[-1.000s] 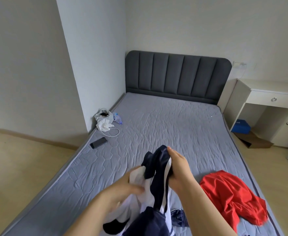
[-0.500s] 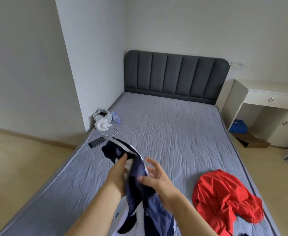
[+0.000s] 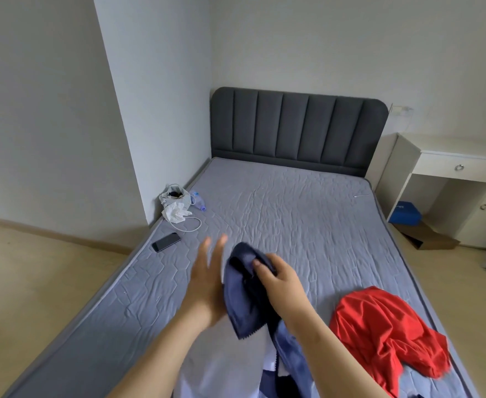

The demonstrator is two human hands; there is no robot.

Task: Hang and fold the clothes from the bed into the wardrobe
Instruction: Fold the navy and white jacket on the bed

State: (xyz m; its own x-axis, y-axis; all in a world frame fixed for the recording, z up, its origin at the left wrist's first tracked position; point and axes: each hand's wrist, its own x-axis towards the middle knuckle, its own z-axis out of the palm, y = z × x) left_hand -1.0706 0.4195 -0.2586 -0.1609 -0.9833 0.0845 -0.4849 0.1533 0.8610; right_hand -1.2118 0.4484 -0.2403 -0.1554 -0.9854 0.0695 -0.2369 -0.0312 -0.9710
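Note:
I hold a navy and white garment [image 3: 246, 300] above the near part of the grey bed [image 3: 293, 219]. My right hand [image 3: 279, 285] grips its dark top edge, thumb on the cloth. My left hand [image 3: 207, 282] is flat beside the garment with fingers spread, its palm against the cloth's left side. The garment's white and blue lower part hangs down to the bottom edge of the view. A crumpled red garment [image 3: 385, 331] lies on the mattress at the near right. No wardrobe is in view.
A black phone [image 3: 166, 242], a white cable [image 3: 188, 226], a white bag [image 3: 176, 202] and a plastic bottle [image 3: 198, 201] lie at the bed's left edge by the wall. A white desk [image 3: 451, 179] stands right of the headboard, with a blue box [image 3: 405, 214] under it.
My right hand has taken the garment's dark top edge. My left hand let go of it and opened flat. The view tilted down a little, and the garment's upper end dropped lower.

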